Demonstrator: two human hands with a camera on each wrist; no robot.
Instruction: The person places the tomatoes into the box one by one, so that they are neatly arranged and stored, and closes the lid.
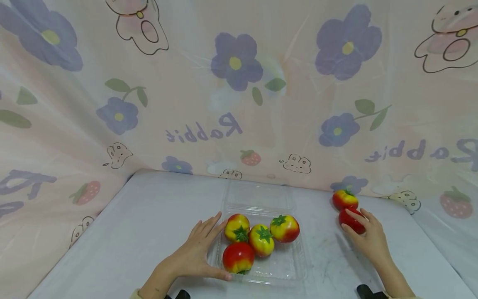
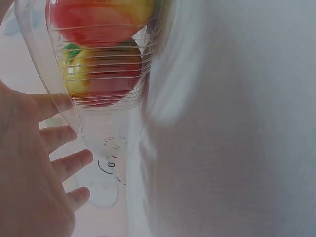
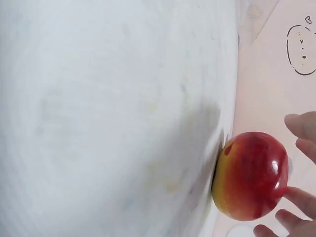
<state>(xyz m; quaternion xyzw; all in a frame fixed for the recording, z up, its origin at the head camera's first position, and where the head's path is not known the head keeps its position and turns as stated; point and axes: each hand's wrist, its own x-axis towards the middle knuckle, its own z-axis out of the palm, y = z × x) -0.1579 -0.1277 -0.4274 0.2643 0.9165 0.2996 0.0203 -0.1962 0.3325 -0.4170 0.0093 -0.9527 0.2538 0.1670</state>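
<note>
A clear plastic clamshell box (image 1: 284, 265) lies with its lid (image 1: 259, 197) folded back. Inside are several glossy red-and-yellow tomatoes (image 1: 239, 257) with green calyxes. My left hand (image 1: 198, 253) spreads straight fingers along the box's left side, its thumb at the front rim; in the left wrist view the fingers (image 2: 54, 106) lie by the clear wall. To the right, my right hand (image 1: 369, 236) is over a redder tomato (image 1: 351, 221). The right wrist view shows that tomato (image 3: 252, 175) on the table, a finger touching or overlapping it and other fingertips apart.
Just behind the redder tomato sits another red-and-yellow tomato (image 1: 344, 200), near the table's back edge. A printed curtain (image 1: 269, 137) hangs along the back and left of the white table (image 1: 149, 224). Black wrist gear (image 1: 367, 292) shows at the bottom.
</note>
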